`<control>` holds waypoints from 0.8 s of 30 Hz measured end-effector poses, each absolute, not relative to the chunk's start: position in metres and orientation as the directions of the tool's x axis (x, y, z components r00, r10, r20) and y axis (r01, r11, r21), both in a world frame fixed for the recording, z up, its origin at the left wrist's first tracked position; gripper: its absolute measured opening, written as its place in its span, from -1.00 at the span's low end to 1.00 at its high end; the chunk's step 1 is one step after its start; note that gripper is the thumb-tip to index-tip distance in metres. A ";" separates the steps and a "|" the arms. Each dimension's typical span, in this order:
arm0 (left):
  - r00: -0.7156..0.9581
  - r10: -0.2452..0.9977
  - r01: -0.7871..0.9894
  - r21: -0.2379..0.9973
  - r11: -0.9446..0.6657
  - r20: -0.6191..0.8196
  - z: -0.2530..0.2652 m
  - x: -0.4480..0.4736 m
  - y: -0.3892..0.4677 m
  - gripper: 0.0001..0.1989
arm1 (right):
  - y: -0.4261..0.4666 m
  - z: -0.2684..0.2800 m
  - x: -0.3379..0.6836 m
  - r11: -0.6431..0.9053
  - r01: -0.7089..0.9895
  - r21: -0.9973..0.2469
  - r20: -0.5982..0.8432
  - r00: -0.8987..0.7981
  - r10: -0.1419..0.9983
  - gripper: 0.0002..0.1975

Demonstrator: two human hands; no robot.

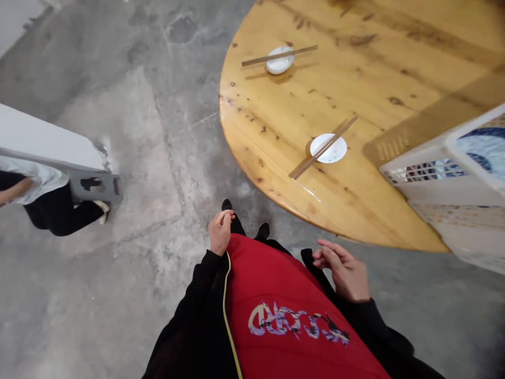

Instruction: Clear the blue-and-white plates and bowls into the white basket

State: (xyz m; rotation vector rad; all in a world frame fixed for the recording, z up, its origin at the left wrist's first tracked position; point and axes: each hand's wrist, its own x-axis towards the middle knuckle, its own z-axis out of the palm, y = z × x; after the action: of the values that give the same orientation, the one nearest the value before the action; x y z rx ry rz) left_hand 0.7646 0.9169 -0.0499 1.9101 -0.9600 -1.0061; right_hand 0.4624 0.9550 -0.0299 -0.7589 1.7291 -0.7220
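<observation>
Red apron [276, 295] fills the bottom of the view, worn over black sleeves. Both hands hang at its upper edge, holding nothing. Left hand [220, 231] rests against the apron's left edge, fingers curled closed, thumb tucked. Right hand [345, 271] hovers just off the right edge, fingers loosely bent and half open. Ahead and to the right lies a round wooden table [374, 68]. Nearest the right hand sits a white dish [333, 152] with chopsticks [322, 148] laid across it, their long axis running diagonally from near-left to far-right. A white basket [453, 179] stands at the far right.
</observation>
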 end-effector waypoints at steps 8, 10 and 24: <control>0.344 -0.903 -0.282 0.888 -0.363 -0.260 -0.048 0.858 0.876 -0.70 | 0.917 -0.025 0.562 0.587 -0.150 -0.795 -0.569 -0.149 -0.809 -0.49; 0.373 -0.891 -0.299 0.876 -0.379 -0.259 -0.047 0.901 0.866 -0.70 | 0.894 -0.017 0.608 0.524 -0.163 -0.836 -0.529 -0.011 -0.848 -0.51; 0.323 -0.938 -0.414 0.872 -0.261 -0.127 -0.042 1.087 0.750 -0.62 | 0.770 0.005 0.848 0.472 -0.051 -0.880 -0.378 0.677 -0.632 -0.41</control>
State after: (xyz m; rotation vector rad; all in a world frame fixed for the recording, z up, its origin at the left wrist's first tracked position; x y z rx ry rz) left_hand 1.0866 0.7499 -0.0421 1.8272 -1.2013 -0.8693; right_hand 0.8480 0.7697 0.0054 -1.0350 0.7695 -0.4023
